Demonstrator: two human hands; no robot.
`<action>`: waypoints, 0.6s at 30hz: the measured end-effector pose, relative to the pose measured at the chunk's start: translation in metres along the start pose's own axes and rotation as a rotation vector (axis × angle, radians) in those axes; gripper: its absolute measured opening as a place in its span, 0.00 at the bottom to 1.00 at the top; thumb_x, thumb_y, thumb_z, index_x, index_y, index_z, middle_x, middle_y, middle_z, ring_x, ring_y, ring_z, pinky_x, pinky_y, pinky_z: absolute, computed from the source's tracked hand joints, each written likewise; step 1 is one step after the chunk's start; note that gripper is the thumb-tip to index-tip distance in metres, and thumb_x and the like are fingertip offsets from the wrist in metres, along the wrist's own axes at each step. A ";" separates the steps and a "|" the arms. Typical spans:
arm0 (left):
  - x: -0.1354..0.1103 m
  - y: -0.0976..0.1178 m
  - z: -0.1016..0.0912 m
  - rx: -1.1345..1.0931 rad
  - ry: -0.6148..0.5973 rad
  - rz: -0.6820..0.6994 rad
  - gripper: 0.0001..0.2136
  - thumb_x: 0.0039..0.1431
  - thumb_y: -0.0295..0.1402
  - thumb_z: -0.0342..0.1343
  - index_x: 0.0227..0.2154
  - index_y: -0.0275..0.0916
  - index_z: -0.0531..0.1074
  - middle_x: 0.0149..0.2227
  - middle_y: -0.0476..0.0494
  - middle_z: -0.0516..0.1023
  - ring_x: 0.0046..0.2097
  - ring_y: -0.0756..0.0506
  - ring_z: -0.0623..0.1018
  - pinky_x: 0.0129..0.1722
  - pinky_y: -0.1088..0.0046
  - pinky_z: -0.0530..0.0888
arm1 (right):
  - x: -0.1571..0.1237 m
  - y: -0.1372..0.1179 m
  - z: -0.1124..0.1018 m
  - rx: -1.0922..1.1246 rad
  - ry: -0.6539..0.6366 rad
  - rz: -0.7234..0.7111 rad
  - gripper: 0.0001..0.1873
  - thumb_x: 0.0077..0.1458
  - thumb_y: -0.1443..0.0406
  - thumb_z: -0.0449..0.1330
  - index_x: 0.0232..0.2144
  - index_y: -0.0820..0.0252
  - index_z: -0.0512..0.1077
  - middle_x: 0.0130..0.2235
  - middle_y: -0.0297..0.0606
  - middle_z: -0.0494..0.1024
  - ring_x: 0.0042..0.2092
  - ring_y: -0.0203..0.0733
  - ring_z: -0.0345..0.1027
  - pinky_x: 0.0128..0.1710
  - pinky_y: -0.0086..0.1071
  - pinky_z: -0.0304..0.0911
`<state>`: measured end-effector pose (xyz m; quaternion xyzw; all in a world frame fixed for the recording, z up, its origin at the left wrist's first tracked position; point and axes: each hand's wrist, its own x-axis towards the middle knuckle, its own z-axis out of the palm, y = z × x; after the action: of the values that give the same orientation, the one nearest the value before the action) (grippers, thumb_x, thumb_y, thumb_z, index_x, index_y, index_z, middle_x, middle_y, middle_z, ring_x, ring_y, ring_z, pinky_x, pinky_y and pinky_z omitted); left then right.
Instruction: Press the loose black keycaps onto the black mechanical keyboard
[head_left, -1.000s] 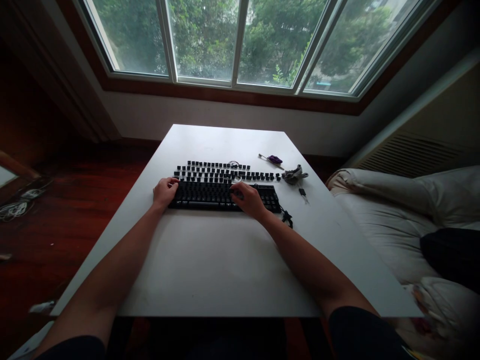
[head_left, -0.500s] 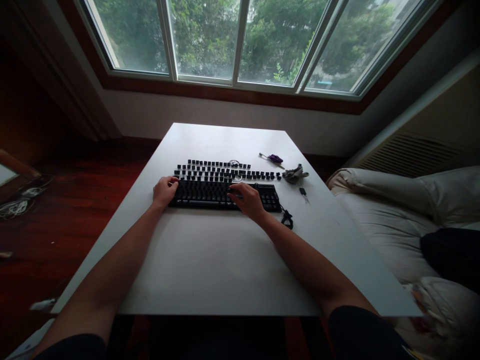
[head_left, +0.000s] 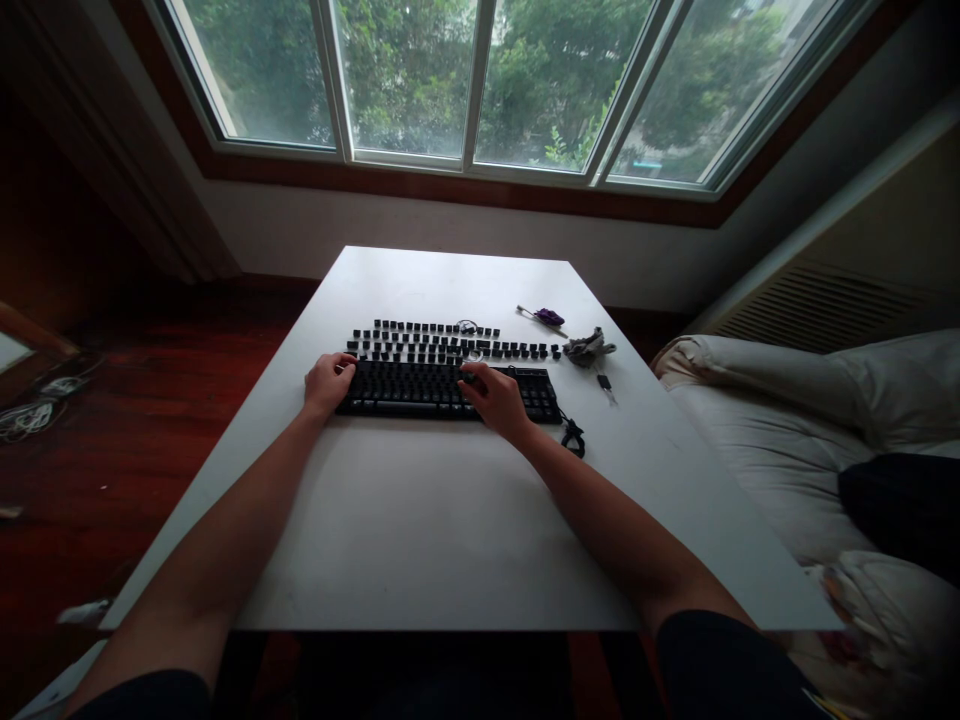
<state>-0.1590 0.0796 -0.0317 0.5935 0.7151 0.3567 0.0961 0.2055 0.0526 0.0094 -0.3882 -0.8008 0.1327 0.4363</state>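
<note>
A black keyboard (head_left: 409, 388) lies across the white table, angled slightly. At its left end, my left hand (head_left: 328, 383) is closed around the corner, thumb and fingers against the edge. Over the right-middle part of the keys, my right hand (head_left: 496, 398) is closed in a pinch; a small dark piece, which looks like a keycap (head_left: 469, 378), shows between thumb and forefinger. Loose black keycaps (head_left: 416, 340) stand in several rows just behind the keyboard. A thin wire loop (head_left: 466, 327) lies among them. My right hand hides part of the keys.
On the right of the table (head_left: 420, 530) lie a purple-headed brush-like tool (head_left: 549, 317), a crumpled grey cloth (head_left: 589, 347) and a small black item (head_left: 604, 383). The keyboard's bundled cable (head_left: 573, 437) rests by its right end. A pale sofa (head_left: 765, 430) stands beside the table.
My right hand's fingers have drawn closer together and shifted slightly right over the keys. My left hand keeps its place at the keyboard's left end.
</note>
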 end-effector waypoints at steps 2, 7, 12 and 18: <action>0.000 -0.001 0.001 -0.006 0.006 0.006 0.12 0.60 0.38 0.54 0.43 0.44 0.80 0.44 0.45 0.80 0.40 0.45 0.79 0.47 0.68 0.73 | 0.002 0.000 0.001 0.056 -0.023 0.005 0.12 0.65 0.59 0.60 0.48 0.54 0.77 0.36 0.36 0.79 0.32 0.38 0.69 0.35 0.32 0.63; 0.001 -0.003 0.002 -0.008 0.014 0.010 0.12 0.59 0.38 0.55 0.42 0.45 0.80 0.43 0.45 0.80 0.40 0.45 0.79 0.46 0.68 0.73 | 0.002 0.004 0.006 0.261 -0.033 0.159 0.15 0.63 0.57 0.60 0.50 0.53 0.75 0.33 0.34 0.80 0.32 0.40 0.73 0.35 0.32 0.68; 0.000 -0.001 0.001 -0.006 0.002 -0.003 0.12 0.60 0.38 0.54 0.43 0.45 0.80 0.44 0.45 0.80 0.40 0.44 0.79 0.47 0.67 0.73 | 0.001 0.005 0.008 0.414 -0.048 0.222 0.16 0.67 0.56 0.54 0.54 0.50 0.69 0.38 0.35 0.82 0.39 0.41 0.78 0.39 0.35 0.73; 0.000 0.000 0.000 0.001 0.002 0.003 0.12 0.59 0.39 0.54 0.42 0.45 0.79 0.43 0.46 0.79 0.40 0.44 0.79 0.47 0.67 0.73 | -0.001 0.005 0.008 0.417 -0.046 0.193 0.16 0.68 0.57 0.54 0.55 0.50 0.67 0.37 0.35 0.82 0.38 0.41 0.78 0.38 0.34 0.72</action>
<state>-0.1586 0.0794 -0.0315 0.5941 0.7145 0.3573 0.0946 0.2020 0.0560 0.0019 -0.3613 -0.7250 0.3452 0.4740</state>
